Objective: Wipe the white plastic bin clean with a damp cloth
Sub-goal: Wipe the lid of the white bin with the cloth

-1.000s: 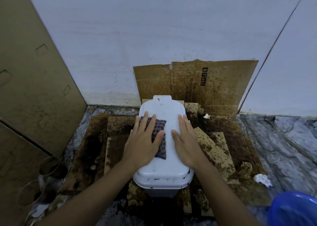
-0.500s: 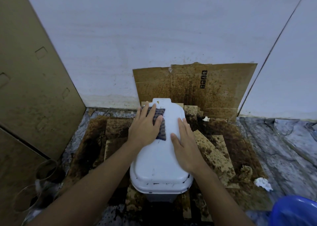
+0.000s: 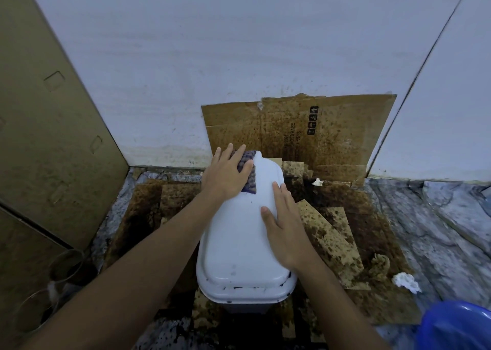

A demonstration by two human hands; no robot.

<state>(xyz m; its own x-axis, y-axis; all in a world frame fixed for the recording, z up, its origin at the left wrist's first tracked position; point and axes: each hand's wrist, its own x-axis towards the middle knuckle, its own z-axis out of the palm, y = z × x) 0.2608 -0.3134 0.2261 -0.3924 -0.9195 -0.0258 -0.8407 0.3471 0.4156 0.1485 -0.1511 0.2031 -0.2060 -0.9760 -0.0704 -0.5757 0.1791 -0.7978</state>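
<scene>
The white plastic bin (image 3: 239,243) stands on stained cardboard in the middle of the floor, its closed lid facing up. My left hand (image 3: 225,174) lies flat on a dark checked cloth (image 3: 249,174) and presses it against the lid's far left corner. My right hand (image 3: 283,225) rests palm down on the lid's right side, fingers together and pointing away from me. Dark specks sit along the lid's near rim.
Stained cardboard (image 3: 326,137) leans on the white wall behind the bin. More soaked cardboard sheets (image 3: 334,238) cover the floor. A brown panel (image 3: 53,126) stands at left, glass jars (image 3: 63,267) at lower left. Crumpled tissue (image 3: 405,282) and a blue basin (image 3: 457,325) lie at right.
My left hand has slid the cloth from the lid's middle away from me to its far left corner. The right hand has stayed on the lid's right side.
</scene>
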